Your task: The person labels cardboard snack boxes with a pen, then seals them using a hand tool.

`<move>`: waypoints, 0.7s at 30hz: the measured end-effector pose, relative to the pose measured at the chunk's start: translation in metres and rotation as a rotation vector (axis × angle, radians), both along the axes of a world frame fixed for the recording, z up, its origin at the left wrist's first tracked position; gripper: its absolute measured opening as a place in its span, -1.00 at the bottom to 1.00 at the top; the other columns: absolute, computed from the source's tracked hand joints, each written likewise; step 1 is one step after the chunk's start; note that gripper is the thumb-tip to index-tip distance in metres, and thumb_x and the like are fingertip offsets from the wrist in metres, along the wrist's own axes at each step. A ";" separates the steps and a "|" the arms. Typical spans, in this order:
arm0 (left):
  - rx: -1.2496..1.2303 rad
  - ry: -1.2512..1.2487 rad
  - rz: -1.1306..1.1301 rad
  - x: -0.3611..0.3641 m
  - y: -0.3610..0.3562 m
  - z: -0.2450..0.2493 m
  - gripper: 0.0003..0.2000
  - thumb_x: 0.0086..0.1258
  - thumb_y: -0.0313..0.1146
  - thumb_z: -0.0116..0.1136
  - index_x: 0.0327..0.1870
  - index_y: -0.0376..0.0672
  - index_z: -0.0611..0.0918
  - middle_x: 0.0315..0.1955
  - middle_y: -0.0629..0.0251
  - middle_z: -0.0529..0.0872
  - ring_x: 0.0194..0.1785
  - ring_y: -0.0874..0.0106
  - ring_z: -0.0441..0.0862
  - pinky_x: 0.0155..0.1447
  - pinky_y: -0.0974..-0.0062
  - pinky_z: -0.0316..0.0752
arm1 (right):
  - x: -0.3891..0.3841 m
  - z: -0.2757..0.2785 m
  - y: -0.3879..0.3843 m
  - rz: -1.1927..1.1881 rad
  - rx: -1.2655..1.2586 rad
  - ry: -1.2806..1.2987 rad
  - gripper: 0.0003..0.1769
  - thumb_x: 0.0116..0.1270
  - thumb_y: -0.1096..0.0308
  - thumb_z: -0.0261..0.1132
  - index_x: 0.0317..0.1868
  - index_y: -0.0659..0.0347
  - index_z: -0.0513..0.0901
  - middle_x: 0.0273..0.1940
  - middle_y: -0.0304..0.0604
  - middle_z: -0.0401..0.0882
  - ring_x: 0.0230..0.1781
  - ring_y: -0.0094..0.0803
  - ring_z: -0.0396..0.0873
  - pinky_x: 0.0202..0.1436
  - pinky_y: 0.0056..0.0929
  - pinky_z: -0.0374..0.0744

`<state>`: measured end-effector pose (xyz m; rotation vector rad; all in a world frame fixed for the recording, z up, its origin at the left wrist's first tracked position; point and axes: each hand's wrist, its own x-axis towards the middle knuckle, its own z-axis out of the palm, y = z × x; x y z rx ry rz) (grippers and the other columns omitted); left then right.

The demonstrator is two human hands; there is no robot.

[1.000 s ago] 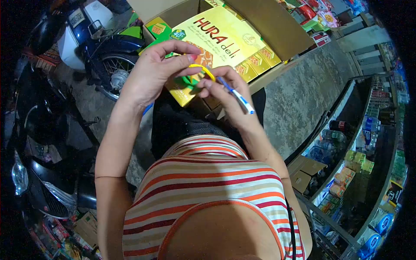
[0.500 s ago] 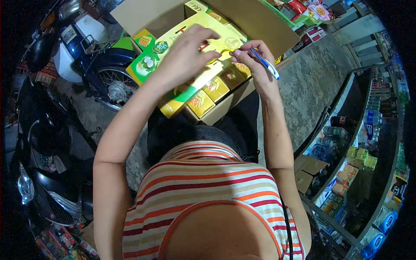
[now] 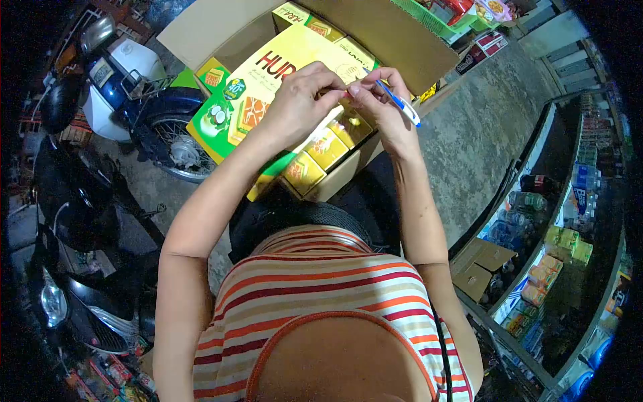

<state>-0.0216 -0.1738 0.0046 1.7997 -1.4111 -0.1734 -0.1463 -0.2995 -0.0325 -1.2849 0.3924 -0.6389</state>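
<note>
My right hand (image 3: 387, 100) is closed, with a blue and white pen (image 3: 405, 109) held slantwise among its fingers. My left hand (image 3: 305, 100) is in a pinch, and its fingertips meet those of the right hand. Whatever small thing lies between them is hidden. Beneath my hands, a yellow and green HURA box (image 3: 234, 110) lies tilted across an open cardboard carton (image 3: 402, 40). Small yellow boxes (image 3: 326, 149) stand inside the carton along its near side, and more yellow packs (image 3: 326, 30) show at its far end.
At the left, a parked motorbike (image 3: 181, 151) stands close to the carton, with another dark motorbike (image 3: 80, 295) nearer. Shelves (image 3: 556, 221) with bottles and packs line the right. A green basket (image 3: 429, 20) sits beyond the carton. Concrete floor (image 3: 462, 134) lies between.
My left hand has moved slightly down and its fingers have closed toward the right hand. The yellow strip seen between my hands earlier no longer shows. The pen stays in my right hand.
</note>
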 end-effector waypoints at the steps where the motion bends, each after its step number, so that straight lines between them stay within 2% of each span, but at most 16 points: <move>1: 0.003 -0.001 -0.001 0.001 0.000 -0.003 -0.87 0.28 -0.40 0.22 -0.26 -0.27 0.70 -0.32 0.15 0.65 -0.20 0.20 0.64 -0.06 0.33 0.53 | 0.000 -0.002 -0.001 0.019 0.039 0.000 -0.69 0.27 0.52 0.38 -0.09 0.20 0.41 -0.23 -0.10 0.65 -0.23 -0.42 0.65 -0.14 -0.49 0.63; 3: -0.053 -0.093 0.006 0.002 0.000 -0.008 -0.85 0.29 -0.37 0.26 -0.25 -0.27 0.67 -0.31 0.19 0.66 -0.27 0.33 0.63 -0.15 0.43 0.51 | -0.001 -0.003 0.000 0.036 0.096 -0.008 -0.68 0.27 0.53 0.38 -0.08 0.20 0.39 -0.23 -0.08 0.64 -0.24 -0.40 0.66 -0.15 -0.48 0.64; 4: -0.051 -0.093 0.005 0.001 0.001 -0.008 -0.85 0.29 -0.37 0.26 -0.25 -0.27 0.67 -0.31 0.19 0.66 -0.27 0.33 0.63 -0.15 0.43 0.51 | -0.002 -0.004 0.001 0.053 0.149 -0.014 -0.66 0.27 0.54 0.37 -0.07 0.20 0.38 -0.23 -0.07 0.64 -0.25 -0.39 0.66 -0.16 -0.46 0.64; 8: 0.062 0.046 0.040 -0.003 0.006 -0.010 -0.85 0.31 -0.37 0.25 -0.21 -0.26 0.66 -0.32 0.22 0.66 -0.29 0.38 0.63 -0.18 0.49 0.50 | -0.006 -0.006 0.008 0.058 0.224 -0.040 -0.63 0.26 0.56 0.37 -0.05 0.21 0.36 -0.24 -0.07 0.65 -0.27 -0.37 0.67 -0.18 -0.44 0.66; 13: 0.111 0.155 0.031 -0.003 0.008 -0.020 -0.86 0.36 -0.38 0.23 -0.18 -0.25 0.66 -0.30 0.30 0.70 -0.27 0.51 0.63 -0.17 0.56 0.50 | -0.007 -0.009 0.013 0.068 0.207 -0.025 -0.63 0.24 0.61 0.36 -0.05 0.25 0.36 -0.25 -0.09 0.62 -0.27 -0.46 0.64 -0.13 -0.53 0.62; 15: 0.115 0.594 0.031 -0.004 0.008 -0.024 -0.85 0.38 -0.39 0.24 -0.14 -0.26 0.66 -0.25 0.35 0.73 -0.23 0.59 0.62 -0.16 0.61 0.50 | -0.006 -0.011 0.014 0.041 0.184 -0.032 -0.62 0.23 0.61 0.37 -0.05 0.24 0.37 -0.25 -0.11 0.62 -0.26 -0.48 0.63 -0.14 -0.55 0.61; 16: 0.115 0.592 0.030 -0.004 0.008 -0.023 -0.85 0.38 -0.39 0.24 -0.14 -0.26 0.66 -0.25 0.35 0.73 -0.23 0.59 0.62 -0.16 0.61 0.50 | -0.005 -0.012 0.014 0.014 0.160 -0.036 -0.61 0.22 0.61 0.38 -0.04 0.24 0.38 -0.25 -0.12 0.62 -0.26 -0.49 0.62 -0.14 -0.57 0.60; 18: 0.116 0.845 -0.031 -0.005 0.011 -0.018 -0.83 0.36 -0.41 0.29 -0.11 -0.27 0.66 -0.21 0.35 0.73 -0.22 0.62 0.62 -0.16 0.67 0.50 | -0.006 -0.014 0.014 0.018 0.109 -0.039 -0.61 0.22 0.60 0.39 -0.04 0.24 0.38 -0.24 -0.13 0.62 -0.26 -0.50 0.61 -0.15 -0.58 0.59; 21: 0.182 0.958 -0.046 -0.003 0.014 -0.004 -0.79 0.31 -0.42 0.34 -0.09 -0.28 0.67 -0.19 0.34 0.73 -0.23 0.64 0.63 -0.12 0.70 0.50 | -0.009 -0.012 0.014 0.042 0.065 -0.035 -0.61 0.22 0.59 0.40 -0.04 0.24 0.39 -0.23 -0.13 0.63 -0.23 -0.51 0.61 -0.16 -0.58 0.59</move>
